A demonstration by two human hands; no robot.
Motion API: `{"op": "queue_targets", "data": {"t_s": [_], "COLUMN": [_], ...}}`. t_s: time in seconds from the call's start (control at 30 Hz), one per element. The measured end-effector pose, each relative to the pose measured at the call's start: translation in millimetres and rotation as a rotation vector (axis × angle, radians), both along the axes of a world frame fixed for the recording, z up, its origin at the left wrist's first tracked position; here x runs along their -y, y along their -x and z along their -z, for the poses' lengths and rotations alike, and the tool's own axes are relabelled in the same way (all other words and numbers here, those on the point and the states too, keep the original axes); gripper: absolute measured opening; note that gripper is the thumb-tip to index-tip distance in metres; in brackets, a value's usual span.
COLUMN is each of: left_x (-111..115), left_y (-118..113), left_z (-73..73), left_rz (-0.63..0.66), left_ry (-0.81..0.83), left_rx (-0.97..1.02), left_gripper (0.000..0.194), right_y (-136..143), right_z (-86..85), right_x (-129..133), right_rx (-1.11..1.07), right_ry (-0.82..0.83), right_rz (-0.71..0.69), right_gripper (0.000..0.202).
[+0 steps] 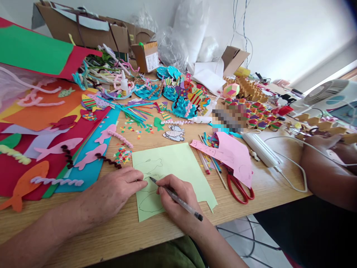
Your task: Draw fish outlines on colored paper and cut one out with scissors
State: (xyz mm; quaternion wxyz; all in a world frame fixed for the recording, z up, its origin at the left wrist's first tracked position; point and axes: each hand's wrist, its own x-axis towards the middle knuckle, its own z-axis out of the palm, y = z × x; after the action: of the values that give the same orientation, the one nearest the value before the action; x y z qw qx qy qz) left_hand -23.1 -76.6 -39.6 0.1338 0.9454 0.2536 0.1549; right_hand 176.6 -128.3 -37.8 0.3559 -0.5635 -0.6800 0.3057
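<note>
A light green paper sheet lies on the table before me, with pencil-thin fish outlines drawn on its left part. My right hand grips a pen with a clear barrel and dark end cap, its tip touching the sheet. My left hand rests over the sheet's left edge, fingers stretched out and holding nothing. Just beyond the sheet lies a paper cutout of fish drawings. Pink paper partly covers red-handled scissors to the right.
Pink fish cutouts and an orange fish cutout with pipe cleaners lie left on coloured sheets. A white power strip with cables is at right, near another person's arm. Craft pieces, a glue bottle and boxes stand behind.
</note>
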Motion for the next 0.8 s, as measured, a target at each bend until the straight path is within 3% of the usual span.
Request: {"op": "queue_targets", "data": {"t_s": [0.8], "left_x": [2.7], "left_y": [-5.4], "left_z": [5.3], "left_rz": [-0.041], "left_ry": [-0.074], "left_rx": [-0.015], "left_gripper": [0.037], "right_y": [-0.6], "right_z": [-0.8], "right_x": [-0.5], "right_rx": [-0.027], "right_ry": [0.034], "right_rz": [0.043], "right_gripper": [0.011]}}
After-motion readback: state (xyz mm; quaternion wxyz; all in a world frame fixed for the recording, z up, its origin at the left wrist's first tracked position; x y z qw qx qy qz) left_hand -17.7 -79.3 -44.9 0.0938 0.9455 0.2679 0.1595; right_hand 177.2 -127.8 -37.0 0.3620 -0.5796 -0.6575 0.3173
